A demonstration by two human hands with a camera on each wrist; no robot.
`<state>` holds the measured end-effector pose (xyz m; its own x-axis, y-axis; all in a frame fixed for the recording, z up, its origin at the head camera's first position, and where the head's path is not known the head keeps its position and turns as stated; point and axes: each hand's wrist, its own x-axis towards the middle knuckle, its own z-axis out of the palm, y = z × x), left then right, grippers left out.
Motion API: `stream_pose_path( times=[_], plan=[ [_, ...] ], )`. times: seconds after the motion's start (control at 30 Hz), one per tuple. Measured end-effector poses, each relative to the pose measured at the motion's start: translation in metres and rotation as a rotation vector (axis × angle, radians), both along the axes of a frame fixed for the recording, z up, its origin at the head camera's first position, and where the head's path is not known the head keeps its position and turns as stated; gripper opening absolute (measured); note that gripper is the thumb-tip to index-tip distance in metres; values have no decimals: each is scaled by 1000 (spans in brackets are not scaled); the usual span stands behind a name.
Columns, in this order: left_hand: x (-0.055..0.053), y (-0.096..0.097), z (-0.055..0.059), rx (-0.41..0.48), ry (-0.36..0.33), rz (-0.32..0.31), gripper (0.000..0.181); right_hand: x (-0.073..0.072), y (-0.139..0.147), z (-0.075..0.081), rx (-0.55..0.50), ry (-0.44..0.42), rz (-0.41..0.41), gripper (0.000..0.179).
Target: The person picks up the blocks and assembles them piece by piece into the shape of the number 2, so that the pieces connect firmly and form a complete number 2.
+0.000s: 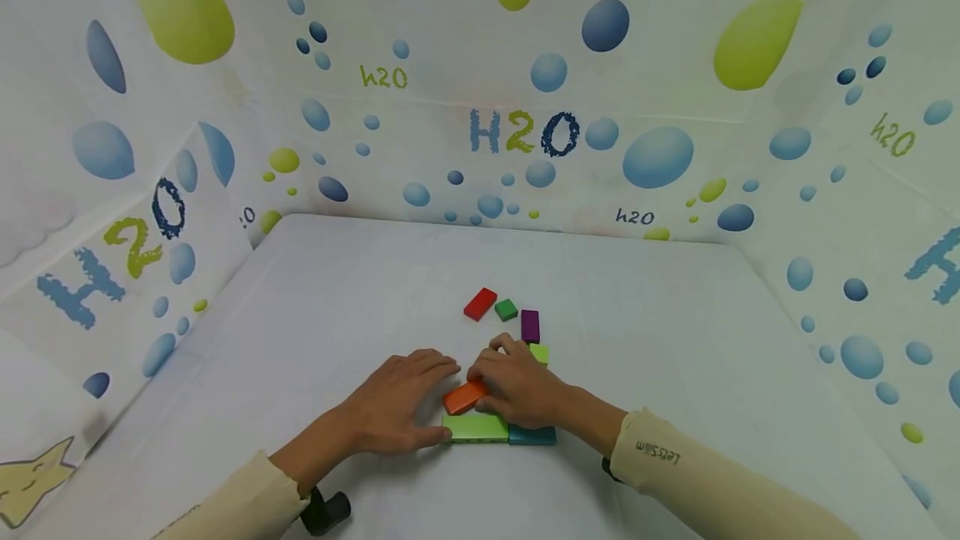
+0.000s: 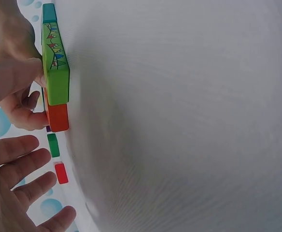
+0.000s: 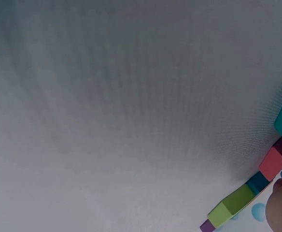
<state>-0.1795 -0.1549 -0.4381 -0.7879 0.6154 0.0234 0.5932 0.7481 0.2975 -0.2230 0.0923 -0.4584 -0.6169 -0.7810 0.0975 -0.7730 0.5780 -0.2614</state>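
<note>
My right hand point(image 1: 522, 386) holds an orange block point(image 1: 463, 397) between thumb and fingers, just behind a long light green block point(image 1: 474, 429). My left hand point(image 1: 392, 408) has its fingers spread. Its thumb is at the left end of the light green block, which shows printed bunting in the left wrist view. Against the right end of that block lies a teal block point(image 1: 532, 436), partly under the right hand. In the right wrist view a pinkish-red block point(image 3: 274, 162) and a dark blue-green one point(image 3: 258, 182) continue the row; the right hand hides them from above.
Beyond the right hand lie a yellow-green block point(image 1: 539, 352) and a purple block point(image 1: 530, 326). A small green block point(image 1: 506, 310) and a red block point(image 1: 480, 304) lie farther back on the white table point(image 1: 360, 290). Patterned sheets point(image 1: 442, 32) surround the table at the back and sides.
</note>
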Motion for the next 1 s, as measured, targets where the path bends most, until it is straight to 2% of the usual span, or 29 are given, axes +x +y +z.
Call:
stream_pose_path(
  times=[0.33, 0.67, 0.83, 1.0],
  plan=[
    [0, 0, 0, 0, -18, 12, 78, 0, 2, 1, 12, 5, -11, 34],
    [-2, 0, 0, 4, -21, -4, 77, 1, 4, 5, 17, -1, -19, 39],
    [-2, 1, 0, 45, -35, -34, 66, 0, 8, 13, -45, -18, -34, 43],
    [1, 6, 1, 42, -58, -83, 55, -4, 16, 16, -85, -25, -81, 42]
  ],
)
